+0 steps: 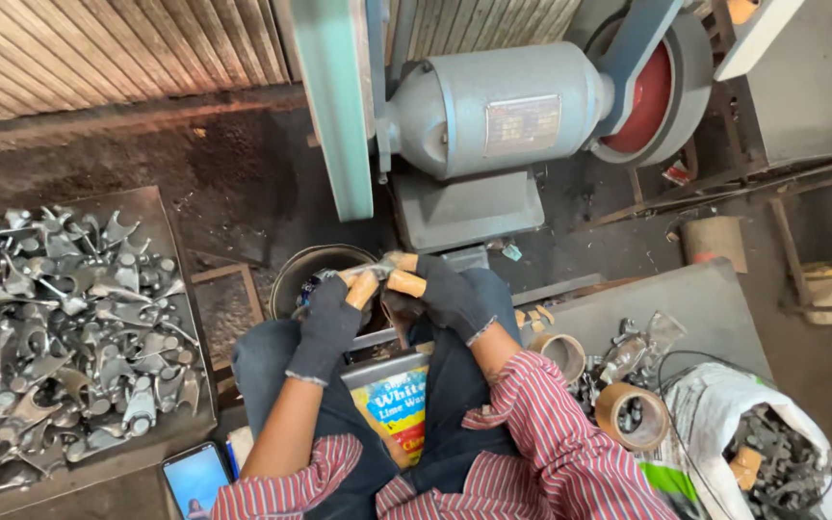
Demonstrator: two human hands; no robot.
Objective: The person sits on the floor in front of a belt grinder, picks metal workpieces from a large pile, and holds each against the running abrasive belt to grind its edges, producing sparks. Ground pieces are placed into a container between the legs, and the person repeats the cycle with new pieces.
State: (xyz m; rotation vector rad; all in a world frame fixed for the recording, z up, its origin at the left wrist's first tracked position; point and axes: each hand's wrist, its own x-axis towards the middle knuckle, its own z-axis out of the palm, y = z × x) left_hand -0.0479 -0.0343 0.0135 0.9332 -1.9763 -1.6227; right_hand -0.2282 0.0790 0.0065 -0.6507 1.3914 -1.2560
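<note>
Bottom of frame: my striped red sleeves (541,433) and dark apron. A phone (194,479) with its screen lit lies at lower left, beside my left knee. A colourful printed tin (392,400) sits between my thighs, at lower centre.

Centre: both hands in dark knit gloves with tan-taped fingertips. My left hand (331,323) and right hand (445,289) are closed together around a small shiny metal piece (370,273), held just above my lap, in front of a dark round bucket (315,270). The piece is mostly hidden by the fingers; its shape I cannot tell.

Left of frame: a flat tray (161,207) heaped with grey forged metal parts (60,327), well apart from my hands.

Lower right: a grey counter (686,299) carrying tape rolls (632,414), loose metal parts, and a white sack (772,453) holding more dark parts.

Upper centre: a grey bench grinder motor (503,106) on its pedestal, with a reddish wheel (649,96) at upper right and a pale green belt guard (334,106) at its left. Behind it, a corrugated wall (98,48).
</note>
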